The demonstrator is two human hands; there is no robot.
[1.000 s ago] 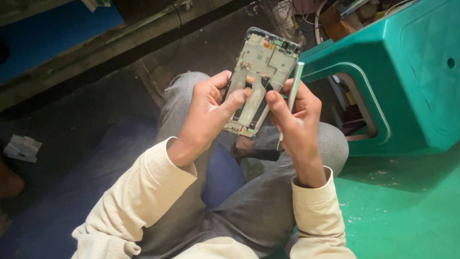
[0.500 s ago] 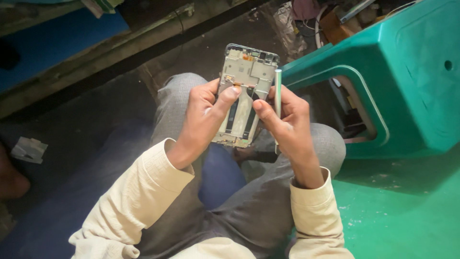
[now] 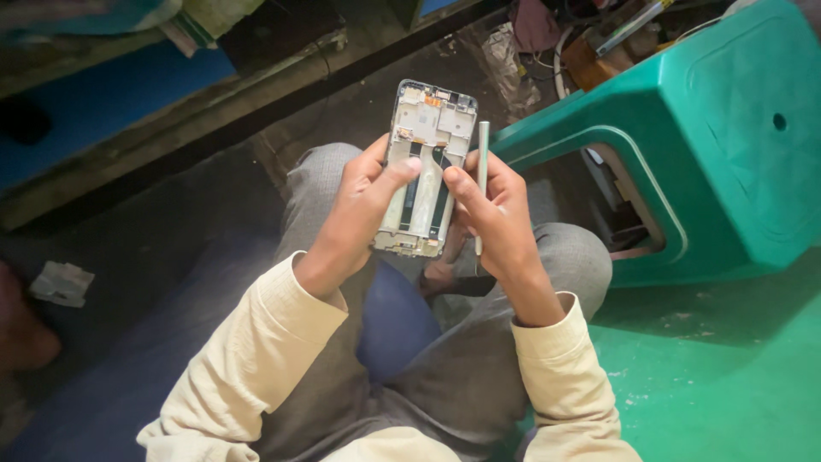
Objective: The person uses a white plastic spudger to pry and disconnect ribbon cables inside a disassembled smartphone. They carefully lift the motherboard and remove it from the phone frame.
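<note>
An opened phone frame (image 3: 425, 154) with its back off, pale inner plate and dark flex cables showing, is held upright over my grey-trousered knees. My left hand (image 3: 363, 210) grips its left edge, thumb pressed on the plate's middle. My right hand (image 3: 492, 218) holds the right edge, thumb on the plate, and also pinches a thin pale green stick-like tool (image 3: 481, 175) that stands upright beside the phone.
A green plastic stool (image 3: 710, 145) lies to the right on a green floor (image 3: 727, 368). Cluttered wires and parts (image 3: 581, 43) sit behind it. A wooden beam (image 3: 171, 128) crosses the upper left. A crumpled white scrap (image 3: 60, 284) lies at left.
The phone and both hands have shifted slightly left in view and the phone now stands more upright. Both thumbs stay on the plate; the grip is unchanged.
</note>
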